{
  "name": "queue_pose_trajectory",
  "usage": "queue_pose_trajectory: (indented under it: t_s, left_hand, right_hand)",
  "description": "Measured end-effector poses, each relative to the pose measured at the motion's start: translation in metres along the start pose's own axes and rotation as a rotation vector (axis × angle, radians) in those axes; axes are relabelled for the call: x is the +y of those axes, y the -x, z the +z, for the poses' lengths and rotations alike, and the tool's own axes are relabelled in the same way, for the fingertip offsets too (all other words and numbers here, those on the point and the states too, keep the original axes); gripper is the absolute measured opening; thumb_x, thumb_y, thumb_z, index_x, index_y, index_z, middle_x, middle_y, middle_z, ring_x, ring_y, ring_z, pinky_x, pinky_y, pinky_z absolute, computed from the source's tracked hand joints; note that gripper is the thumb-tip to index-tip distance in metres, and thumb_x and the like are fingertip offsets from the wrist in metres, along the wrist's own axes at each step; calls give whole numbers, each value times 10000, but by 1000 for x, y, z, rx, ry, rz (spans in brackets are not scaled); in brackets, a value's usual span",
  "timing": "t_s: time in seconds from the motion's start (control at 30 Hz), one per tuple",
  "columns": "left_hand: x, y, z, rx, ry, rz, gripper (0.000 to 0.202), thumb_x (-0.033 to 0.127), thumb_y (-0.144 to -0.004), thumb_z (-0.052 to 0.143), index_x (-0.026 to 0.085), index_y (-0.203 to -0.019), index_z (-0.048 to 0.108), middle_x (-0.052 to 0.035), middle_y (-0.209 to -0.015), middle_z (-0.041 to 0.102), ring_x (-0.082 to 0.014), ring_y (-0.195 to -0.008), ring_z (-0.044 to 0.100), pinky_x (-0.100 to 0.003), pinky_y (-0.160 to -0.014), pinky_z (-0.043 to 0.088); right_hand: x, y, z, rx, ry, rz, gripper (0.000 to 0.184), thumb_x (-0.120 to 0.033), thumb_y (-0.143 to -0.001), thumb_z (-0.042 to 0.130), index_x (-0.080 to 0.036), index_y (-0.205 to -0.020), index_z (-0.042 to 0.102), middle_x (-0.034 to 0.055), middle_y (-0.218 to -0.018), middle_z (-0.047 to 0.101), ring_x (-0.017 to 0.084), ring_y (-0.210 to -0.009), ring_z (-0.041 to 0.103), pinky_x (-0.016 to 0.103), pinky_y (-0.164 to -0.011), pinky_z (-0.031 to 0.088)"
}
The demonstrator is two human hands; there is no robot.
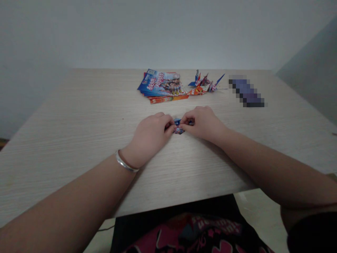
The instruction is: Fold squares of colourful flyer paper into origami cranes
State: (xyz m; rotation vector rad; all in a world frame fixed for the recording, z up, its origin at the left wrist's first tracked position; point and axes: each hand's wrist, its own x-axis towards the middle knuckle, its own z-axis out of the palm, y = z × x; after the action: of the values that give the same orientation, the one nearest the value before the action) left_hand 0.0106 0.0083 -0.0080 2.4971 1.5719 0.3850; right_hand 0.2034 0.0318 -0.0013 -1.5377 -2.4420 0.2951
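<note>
My left hand (152,135) and my right hand (201,123) meet at the middle of the wooden table (79,123). Both pinch a small folded piece of printed blue and red paper (179,126) that lies on the tabletop between them. The fingers of each hand are curled and pressed onto the paper, which they mostly hide. A silver bangle (125,164) sits on my left wrist.
A stack of printed colour leaflets (162,86) lies at the back of the table. Right of it are several folded paper cranes (205,84). A blurred dark purple object (247,92) lies further right. A pale wall runs behind the table.
</note>
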Motion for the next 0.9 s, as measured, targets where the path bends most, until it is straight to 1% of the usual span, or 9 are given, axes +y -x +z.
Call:
queue_pose_trajectory:
  t_s: [0.07,0.17,0.23,0.3,0.37,0.47,0.63,0.77,0.9]
  left_hand:
    - [0,2,-2,-13,-21,45,223,233,-984,541,156,-1016,748,-94,-994,724,-239,-899,653,-364,-812,503]
    - [-1,4,-6,-16,-68,156,241,212,-998,525,165,-1057,754,-89,-989,734,-254,-953,650,-388,-890,505]
    - [-3,5,-10,-42,-123,220,256,218,-1007,523,177,-1076,766,-86,-983,742,-260,-971,650,-398,-912,503]
    - [-5,6,-13,-81,-167,245,277,224,-1018,513,189,-1103,775,-84,-1012,749,-257,-980,660,-389,-902,505]
    - [-6,7,-15,-101,-202,241,289,236,-1028,508,213,-1135,776,-75,-1053,754,-252,-981,672,-373,-865,507]
    - [-3,8,-16,-91,-253,220,274,248,-1025,531,246,-1134,782,-63,-1065,754,-250,-975,677,-351,-798,492]
    - [5,9,-16,-98,-288,203,242,224,-1009,548,200,-1044,786,-85,-963,726,-244,-907,656,-334,-718,459]
    - [7,10,-18,-107,-303,186,213,177,-985,575,193,-1055,775,-85,-940,705,-247,-879,648,-333,-674,445]
    - [7,11,-17,-98,-299,188,203,190,-991,581,198,-1052,774,-85,-943,702,-245,-874,643,-321,-650,429]
  right_hand:
    - [-1,-1,-1,-11,-19,21,154,-371,-876,722,-258,-862,826,14,-814,794,187,-804,665,321,-732,370]
    - [1,-2,-1,-7,-50,26,127,-356,-850,750,-254,-850,824,6,-798,794,178,-780,674,313,-715,369]
    - [3,-3,0,1,-59,16,112,-340,-845,754,-252,-850,824,5,-793,794,174,-769,678,308,-707,370]
    - [5,-3,1,9,-51,-5,109,-328,-847,749,-249,-858,824,8,-787,792,172,-760,676,303,-697,368]
    - [8,-3,3,14,-45,-35,120,-321,-857,734,-243,-868,824,13,-784,790,172,-751,672,301,-694,369]
    - [10,-3,5,15,-62,-59,134,-314,-869,711,-237,-866,820,10,-770,784,165,-734,667,297,-697,374]
    - [12,-3,7,37,-41,-73,130,-308,-861,704,-231,-852,808,12,-778,781,167,-741,665,302,-716,374]
    - [13,-2,6,43,-83,-116,132,-316,-858,706,-226,-839,799,6,-779,781,159,-729,663,298,-721,375]
    - [18,-1,5,15,-159,-141,108,-325,-834,755,-228,-846,801,-8,-780,785,146,-724,667,283,-707,373]
